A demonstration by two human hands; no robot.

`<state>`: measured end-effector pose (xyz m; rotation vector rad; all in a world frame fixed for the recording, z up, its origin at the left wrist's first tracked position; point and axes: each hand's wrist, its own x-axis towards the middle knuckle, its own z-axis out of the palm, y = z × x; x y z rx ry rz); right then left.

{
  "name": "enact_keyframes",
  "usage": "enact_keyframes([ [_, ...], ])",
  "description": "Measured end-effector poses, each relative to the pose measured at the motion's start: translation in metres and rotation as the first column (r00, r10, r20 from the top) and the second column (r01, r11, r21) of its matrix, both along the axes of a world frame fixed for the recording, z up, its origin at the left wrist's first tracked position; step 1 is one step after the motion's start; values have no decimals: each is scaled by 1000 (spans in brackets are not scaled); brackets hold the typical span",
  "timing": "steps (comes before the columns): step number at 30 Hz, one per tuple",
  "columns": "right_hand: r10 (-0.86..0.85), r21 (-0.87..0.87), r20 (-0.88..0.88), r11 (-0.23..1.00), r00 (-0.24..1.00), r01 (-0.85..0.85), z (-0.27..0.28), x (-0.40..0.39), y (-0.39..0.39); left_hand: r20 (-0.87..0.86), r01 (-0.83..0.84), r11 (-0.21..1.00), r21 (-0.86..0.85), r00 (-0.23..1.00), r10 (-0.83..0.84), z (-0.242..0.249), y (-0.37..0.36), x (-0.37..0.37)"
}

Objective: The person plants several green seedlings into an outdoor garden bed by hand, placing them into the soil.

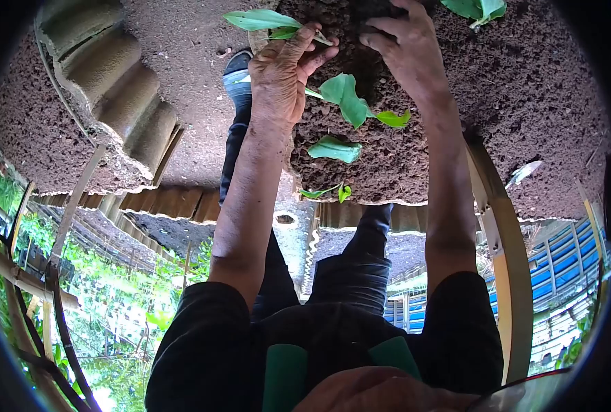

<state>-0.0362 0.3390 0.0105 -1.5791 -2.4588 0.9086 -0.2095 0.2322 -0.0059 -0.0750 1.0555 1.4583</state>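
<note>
My left hand [281, 72] pinches a leafy green seedling [254, 20] between thumb and fingers, its pale stem end pointing right. To the right, my right hand [410, 51] is over the dark soil [388, 161] with its fingers apart and slightly bent, nothing visible in them. The fingertips are close to a darker, loosened patch of soil [357, 31]. Below the hands, a broad-leaved plant [347, 98] lies across the soil beside my left wrist. Nearer my body are a single green leaf [335, 149] and a small sprig [344, 193].
Another leafy plant [480, 8] is at the top right edge. Corrugated sheets [113, 82] border the bed at left. A curved wooden post [504, 261] stands beside my right arm. A whitish dry leaf [523, 173] lies on the soil. My shoe [237, 75] is behind my left forearm.
</note>
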Motion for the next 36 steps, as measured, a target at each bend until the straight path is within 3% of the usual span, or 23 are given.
enact_keyframes([
  [6, 66, 98, -8, 993, 998, -65, 31, 10, -3, 126, -31, 998, 45, 992, 26, -14, -4, 2],
  [10, 212, 77, 56, 973, 976, -216, 4, -17, 8, 179, -18, 998, 62, 984, 7, -13, -5, -2],
  [11, 182, 67, 195, 978, 964, -199, 12, -25, 7, 198, -7, 996, 84, 980, -10, -10, -5, -4],
  [14, 251, -122, 112, 964, 962, -237, -13, -18, 25, 230, 2, 996, 94, 973, -23, -6, -6, -6],
  [15, 409, 244, 53, 880, 911, -409, -39, -7, 23, 235, 5, 995, 102, 972, -29, -4, -1, -7],
  [19, 315, -58, 177, 949, 932, -310, -19, -20, 29, 227, -9, 994, 109, 974, -16, 1, -2, -11],
  [21, 290, -94, 231, 957, 929, -275, -14, -20, 18, 219, 8, 996, 86, 975, -27, 3, -8, -14],
  [23, 268, 63, 154, 958, 951, -280, -33, -15, 0, 197, 19, 998, 61, 980, -31, 3, -15, -16],
  [25, 422, 124, 111, 892, 900, -434, -45, -16, 17, 228, 9, 997, 82, 973, -28, -4, -19, -19],
  [26, 312, -138, 9, 941, 950, -308, -40, -14, 28, 245, 9, 996, 86, 969, -30, -5, -22, -18],
  [27, 143, -372, -37, 917, 989, -146, -23, -18, 41, 185, 21, 999, 27, 982, -25, -3, -20, -16],
  [30, 200, -516, -103, 827, 974, -224, -36, -18, 61, 221, 8, 999, 49, 975, -19, 1, -19, -11],
  [32, 378, -491, -60, 795, 924, -357, -29, -20, 59, 111, 29, 998, 52, 993, -34, 5, -12, -5],
  [33, 410, -364, -93, 834, 907, -415, -40, -13, 48, 73, 43, 996, 80, 996, -49, 4, -9, -6],
  [34, 394, -203, -99, 891, 914, -406, -34, -16, 35, 34, 57, 993, 104, 998, -60, 8, -3, -5],
  [36, 290, -237, 116, 937, 950, -257, -1, -21, 23, -195, 61, 993, 99, 980, -41, 9, 10, 1],
])
